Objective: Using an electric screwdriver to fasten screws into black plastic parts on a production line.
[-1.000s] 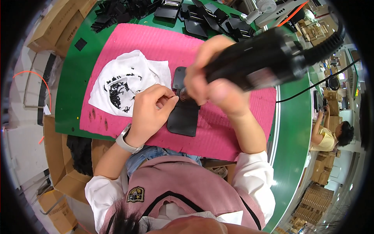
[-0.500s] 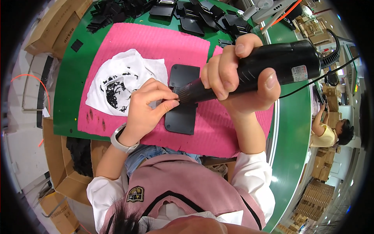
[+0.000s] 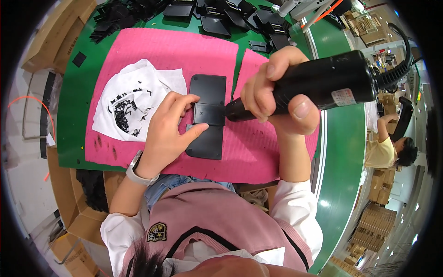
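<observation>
My right hand (image 3: 281, 94) is wrapped round a black corded electric screwdriver (image 3: 318, 83). Its narrow nose points left, by the right edge of a black plastic part (image 3: 207, 87) with two wide rounded plates and a narrower middle section. A bit tip cannot be made out. My left hand (image 3: 173, 122), with a pale band on its wrist, has thumb and index finger on the part, one each side of its middle section. Just left of that hand, small black screws (image 3: 122, 115) lie heaped on a white cloth (image 3: 143, 76).
Under it all is a pink ribbed mat (image 3: 184, 46) on a green table (image 3: 74, 92). More black plastic parts (image 3: 217, 25) are piled along the far edge. A cardboard box (image 3: 69, 203) stands at lower left. Another person (image 3: 387, 143) works at the far right.
The screwdriver's nose has drawn back from the part's middle to its right edge. My left thumb and index finger, pinched by the nose before, are now spread on the part.
</observation>
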Available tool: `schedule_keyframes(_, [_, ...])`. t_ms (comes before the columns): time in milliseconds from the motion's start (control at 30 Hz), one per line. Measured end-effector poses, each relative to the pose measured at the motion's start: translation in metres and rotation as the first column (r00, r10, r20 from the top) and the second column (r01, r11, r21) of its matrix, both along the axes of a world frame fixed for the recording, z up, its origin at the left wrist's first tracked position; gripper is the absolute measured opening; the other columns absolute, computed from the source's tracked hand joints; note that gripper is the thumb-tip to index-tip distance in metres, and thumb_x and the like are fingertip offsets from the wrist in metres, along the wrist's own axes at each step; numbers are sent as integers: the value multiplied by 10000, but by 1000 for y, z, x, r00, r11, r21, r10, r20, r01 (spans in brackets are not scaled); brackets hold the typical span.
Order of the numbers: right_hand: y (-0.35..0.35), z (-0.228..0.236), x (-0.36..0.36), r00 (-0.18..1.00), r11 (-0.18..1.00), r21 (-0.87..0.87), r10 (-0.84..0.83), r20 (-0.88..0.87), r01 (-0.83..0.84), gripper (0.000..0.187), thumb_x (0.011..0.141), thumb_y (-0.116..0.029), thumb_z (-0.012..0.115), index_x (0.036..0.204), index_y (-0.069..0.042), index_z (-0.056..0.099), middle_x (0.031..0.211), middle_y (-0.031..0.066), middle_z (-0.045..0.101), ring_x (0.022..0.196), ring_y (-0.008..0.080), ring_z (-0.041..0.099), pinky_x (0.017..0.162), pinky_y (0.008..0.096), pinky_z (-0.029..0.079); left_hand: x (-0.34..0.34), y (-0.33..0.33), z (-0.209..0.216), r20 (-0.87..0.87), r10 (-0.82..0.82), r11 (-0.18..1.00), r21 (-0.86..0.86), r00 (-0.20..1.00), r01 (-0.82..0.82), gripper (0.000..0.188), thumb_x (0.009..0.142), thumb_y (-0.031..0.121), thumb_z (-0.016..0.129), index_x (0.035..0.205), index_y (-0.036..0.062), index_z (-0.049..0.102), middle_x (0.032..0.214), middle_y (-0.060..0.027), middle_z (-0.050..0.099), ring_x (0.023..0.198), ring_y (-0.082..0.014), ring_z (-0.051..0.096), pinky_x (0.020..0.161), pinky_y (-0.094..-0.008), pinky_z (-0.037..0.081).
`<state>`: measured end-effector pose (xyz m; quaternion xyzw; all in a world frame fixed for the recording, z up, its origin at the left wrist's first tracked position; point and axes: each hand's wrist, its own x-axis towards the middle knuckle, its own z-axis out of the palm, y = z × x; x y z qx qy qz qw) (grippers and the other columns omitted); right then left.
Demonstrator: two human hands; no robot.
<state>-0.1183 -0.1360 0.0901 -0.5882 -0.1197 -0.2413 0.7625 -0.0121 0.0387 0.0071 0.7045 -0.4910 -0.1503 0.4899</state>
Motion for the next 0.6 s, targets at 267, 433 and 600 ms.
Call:
schedule_keyframes(267, [7,1,1,986,990,-64,-129,-102,123,312,658,-210,746,789,-1,555,624,31,550,538,97,510,496,213,411,-3,-3,-2,-58,20,999,-41,998,-22,405,681,48,742,1045,3,572,785,-53,470,704,-160,464,657,-267,412])
schedule_keyframes(433, [7,-4,1,982,990,-57,-134,-135,127,335,648,-237,758,788,2,570,652,36,547,553,98,516,499,217,410,-4,-1,-1,-71,3,1000,-6,997,-3,386,710,79,726,1054,11,565,759,-71,494,655,-176,491,599,-276,430])
schedule_keyframes(600, [1,-8,6,994,990,-128,-63,-89,51,331,696,-232,709,842,-9,513,606,36,511,491,111,489,457,228,399,-5,-1,-2,-80,14,1000,1,997,-14,378,714,74,724,1052,15,567,725,-63,488,608,-160,472,559,-273,417])
